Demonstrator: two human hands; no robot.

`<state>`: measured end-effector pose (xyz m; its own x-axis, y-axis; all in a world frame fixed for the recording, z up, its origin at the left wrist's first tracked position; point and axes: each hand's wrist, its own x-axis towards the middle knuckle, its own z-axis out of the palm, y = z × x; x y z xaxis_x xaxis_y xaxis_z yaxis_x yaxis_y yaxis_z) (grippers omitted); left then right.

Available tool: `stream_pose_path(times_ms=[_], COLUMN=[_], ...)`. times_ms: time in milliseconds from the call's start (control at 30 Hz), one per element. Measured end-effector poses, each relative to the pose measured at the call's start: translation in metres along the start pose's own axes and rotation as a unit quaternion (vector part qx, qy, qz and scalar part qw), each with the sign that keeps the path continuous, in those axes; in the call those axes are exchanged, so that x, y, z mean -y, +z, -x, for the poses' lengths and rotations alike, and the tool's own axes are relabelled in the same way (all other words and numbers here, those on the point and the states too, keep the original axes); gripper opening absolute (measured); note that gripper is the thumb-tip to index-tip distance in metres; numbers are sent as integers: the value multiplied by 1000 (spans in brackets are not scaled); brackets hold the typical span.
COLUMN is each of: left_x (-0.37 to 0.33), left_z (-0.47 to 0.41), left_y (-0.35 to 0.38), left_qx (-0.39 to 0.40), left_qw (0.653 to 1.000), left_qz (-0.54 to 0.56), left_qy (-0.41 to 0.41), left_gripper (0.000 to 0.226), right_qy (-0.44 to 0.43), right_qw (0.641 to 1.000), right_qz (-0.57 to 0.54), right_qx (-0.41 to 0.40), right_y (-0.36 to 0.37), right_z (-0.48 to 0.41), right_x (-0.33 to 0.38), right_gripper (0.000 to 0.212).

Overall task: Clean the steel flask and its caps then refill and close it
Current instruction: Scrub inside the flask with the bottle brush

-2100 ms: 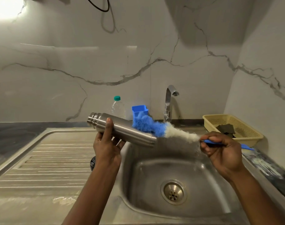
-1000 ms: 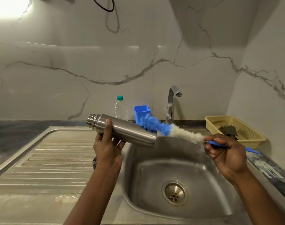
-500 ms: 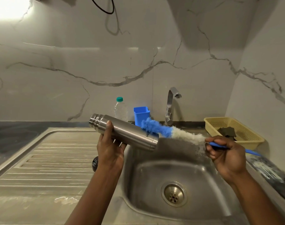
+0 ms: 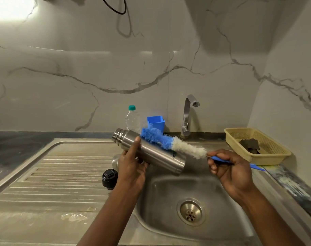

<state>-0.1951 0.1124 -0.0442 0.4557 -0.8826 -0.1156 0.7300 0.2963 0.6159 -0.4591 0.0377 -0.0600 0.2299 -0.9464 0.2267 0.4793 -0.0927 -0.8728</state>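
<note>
My left fingers are curled round the flask, thumb over the top and the rest underneath. The left hand thus clamps it near the ringed end and carries it tilted over the edge of the sink, I judge so that run-off falls into the basin. My right fingers are pinched together on the thin blue handle of the brush, with the right hand low and off to the side. That grip lays the bristles along the far side of the flask, touching its wall, which reads to me as scrubbing the outside rather than the inside. The lower edge of the bristles is hidden behind the steel, and from this angle I cannot tell which end of the flask is the mouth. A black cap lies on the draining board just beside my left wrist, within reach for its own wash. Something shiny behind that hand may be the second cap, but the hand covers most of it. Further out stand a tap, a plastic bottle and a blue cup. A yellow basket on the tabletop holds a dark scrap.
</note>
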Motion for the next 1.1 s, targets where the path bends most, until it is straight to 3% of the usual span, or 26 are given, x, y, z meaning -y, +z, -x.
stream_pose_path(times_ms=[233,433,600,1100], left_x=[-10,-1,-6,6], left_z=[-2,8,6,8], left_y=[-3,1,0,5], left_qx=[15,49,48,39], left_qw=[1000,998,998,998], left_qz=[7,-15,-26,-31], left_qy=[5,-34,-40,-49], left_gripper=[56,63,52,51], right_qy=[-13,-9,-30,-34], right_qw=[1000,1000,999,999], right_qz=[-15,7,-26,-16], right_qx=[-25,5,-35,14], right_y=[-14,1,-10,12], right_z=[-1,1,2,6], right_x=[13,2,16,-2], right_gripper=[49,46,51,47])
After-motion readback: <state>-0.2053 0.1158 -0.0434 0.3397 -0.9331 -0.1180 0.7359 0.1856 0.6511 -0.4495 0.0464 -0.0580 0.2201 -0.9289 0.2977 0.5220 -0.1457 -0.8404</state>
